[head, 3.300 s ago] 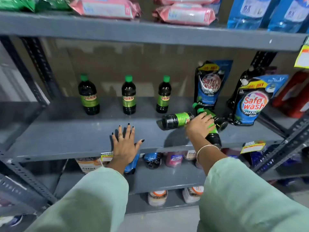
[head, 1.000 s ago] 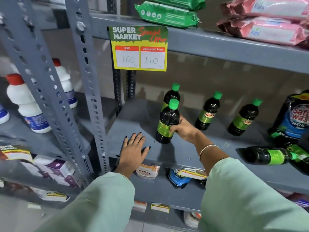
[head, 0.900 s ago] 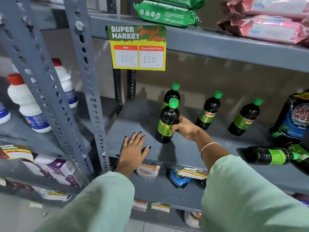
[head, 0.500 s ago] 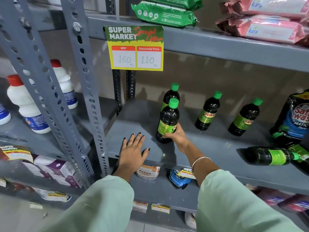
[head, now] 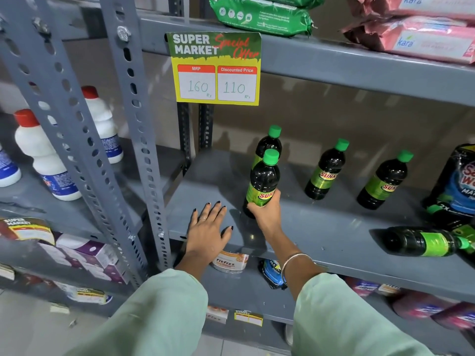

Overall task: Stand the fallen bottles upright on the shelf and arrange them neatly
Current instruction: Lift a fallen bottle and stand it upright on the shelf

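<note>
Since a moment ago: right hand (head: pixel 266 214) lower on the front Sunny bottle (head: pixel 262 182), grip clamped round its label, bottle upright on the grey shelf (head: pixel 321 227) before another bottle (head: pixel 270 141). Left hand (head: pixel 208 233) flat, fingers spread, on shelf edge. Fallen bottle (head: pixel 424 241) lying far right.

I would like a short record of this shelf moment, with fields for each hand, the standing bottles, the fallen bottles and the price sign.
right hand: right hand grips the front bottle low on its body; bottle upright on the grey shelf
left hand: left hand flat, palm down, on the shelf edge, holding nothing
standing bottles: four with green caps; back bottle directly behind the held one, two more to the right
fallen bottles: one lying bottle at far right; another partly cut off beside it
price sign: price sign shows MRP 160, discounted 110
</note>
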Demonstrator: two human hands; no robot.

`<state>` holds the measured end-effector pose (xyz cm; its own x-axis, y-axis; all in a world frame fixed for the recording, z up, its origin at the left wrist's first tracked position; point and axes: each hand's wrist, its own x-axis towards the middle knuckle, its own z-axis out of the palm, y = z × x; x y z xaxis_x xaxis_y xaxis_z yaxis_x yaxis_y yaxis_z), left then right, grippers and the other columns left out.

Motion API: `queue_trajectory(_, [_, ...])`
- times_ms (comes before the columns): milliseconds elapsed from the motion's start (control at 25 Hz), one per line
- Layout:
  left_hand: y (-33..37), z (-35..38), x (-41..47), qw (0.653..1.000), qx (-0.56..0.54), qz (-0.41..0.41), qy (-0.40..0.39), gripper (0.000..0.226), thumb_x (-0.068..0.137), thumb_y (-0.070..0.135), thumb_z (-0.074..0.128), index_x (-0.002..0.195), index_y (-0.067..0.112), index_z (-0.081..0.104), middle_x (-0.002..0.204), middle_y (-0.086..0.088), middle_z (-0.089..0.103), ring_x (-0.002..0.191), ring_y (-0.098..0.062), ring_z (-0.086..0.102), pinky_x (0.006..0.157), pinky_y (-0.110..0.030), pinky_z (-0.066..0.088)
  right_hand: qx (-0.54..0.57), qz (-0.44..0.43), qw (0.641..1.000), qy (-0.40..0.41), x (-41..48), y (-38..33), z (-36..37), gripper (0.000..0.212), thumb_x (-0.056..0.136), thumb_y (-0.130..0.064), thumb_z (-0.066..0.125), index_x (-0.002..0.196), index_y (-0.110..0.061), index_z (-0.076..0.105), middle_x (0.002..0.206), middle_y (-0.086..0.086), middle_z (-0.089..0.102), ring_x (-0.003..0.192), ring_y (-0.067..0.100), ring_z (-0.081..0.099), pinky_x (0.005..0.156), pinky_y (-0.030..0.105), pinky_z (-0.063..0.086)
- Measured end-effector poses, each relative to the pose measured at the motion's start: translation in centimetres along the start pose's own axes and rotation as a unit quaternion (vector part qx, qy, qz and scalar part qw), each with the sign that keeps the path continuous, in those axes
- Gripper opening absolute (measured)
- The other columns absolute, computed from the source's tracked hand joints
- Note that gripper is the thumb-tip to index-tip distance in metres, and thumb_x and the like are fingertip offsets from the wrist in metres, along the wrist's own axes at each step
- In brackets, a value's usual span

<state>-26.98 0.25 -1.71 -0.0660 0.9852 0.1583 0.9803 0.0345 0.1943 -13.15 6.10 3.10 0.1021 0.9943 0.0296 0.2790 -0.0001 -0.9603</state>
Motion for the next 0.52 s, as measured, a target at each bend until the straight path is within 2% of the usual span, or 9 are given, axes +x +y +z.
queue_trajectory(80, [0.09,0.01,0.06,1.0,-0.002,-0.001,0.0,0.058,0.092,0.047,0.027,0.143,0.023,0.012,0.156,0.003,0.014,0.143,-0.02,0.008,0.116,-0.045,0.003,-0.023,-0.009,0.999,0.023,-0.01,-0.03,0.16,0.065,0.066,-0.007,0.076,0.119,-0.009,0.039,0.116,0.013,0.057,0.106,0.027,0.056,0.082,0.032,0.046])
queue_trajectory(160, [0.1,-0.03,0.06,1.0,-0.001,-0.001,0.0,0.058,0.092,0.047,0.027,0.143,0.023,0.012,0.156,0.002,0.014,0.143,-0.02,0.007,0.116,-0.045,0.003,-0.051,-0.029,0.997,0.042,0.18,-0.14,0.29,0.071,0.061,-0.013,0.082,0.118,-0.009,0.04,0.118,0.011,0.053,0.109,0.024,0.053,0.088,0.034,0.047])
queue_trajectory(240, [0.09,-0.11,0.02,1.0,0.001,0.002,0.001,0.058,0.092,0.047,0.027,0.143,0.023,0.012,0.156,0.002,0.013,0.143,-0.02,0.007,0.116,-0.045,0.004,-0.05,-0.04,0.997,0.029,0.27,0.03,0.22,0.074,0.06,-0.011,0.082,0.12,-0.009,0.039,0.119,0.011,0.051,0.11,0.024,0.052,0.093,0.038,0.048])
queue_trajectory(320, [0.09,-0.13,-0.08,1.0,0.003,0.003,0.0,0.058,0.092,0.047,0.026,0.143,0.023,0.011,0.156,0.002,0.014,0.143,-0.019,0.007,0.117,-0.045,0.005,-0.048,-0.044,0.998,0.012,0.16,0.28,0.11,0.071,0.062,-0.006,0.077,0.121,-0.01,0.039,0.118,0.011,0.055,0.109,0.026,0.055,0.089,0.036,0.048])
queue_trajectory(400, [-0.01,-0.13,-0.08,1.0,0.0,0.002,-0.003,0.058,0.092,0.047,0.026,0.143,0.023,0.011,0.156,0.002,0.013,0.143,-0.019,0.007,0.117,-0.045,0.005,-0.062,-0.039,0.997,0.019,0.25,0.27,0.16,0.068,0.061,-0.011,0.081,0.117,-0.012,0.041,0.116,0.01,0.057,0.107,0.026,0.056,0.088,0.037,0.049])
queue_trajectory(520, [-0.09,0.02,-0.05,1.0,-0.001,0.004,-0.003,0.058,0.092,0.048,0.025,0.143,0.022,0.011,0.156,0.002,0.014,0.143,-0.02,0.007,0.117,-0.046,0.006,-0.076,-0.039,0.996,0.025,0.29,0.1,0.08,0.077,0.054,-0.022,0.087,0.114,-0.012,0.04,0.118,0.009,0.053,0.112,0.026,0.053,0.095,0.043,0.048])
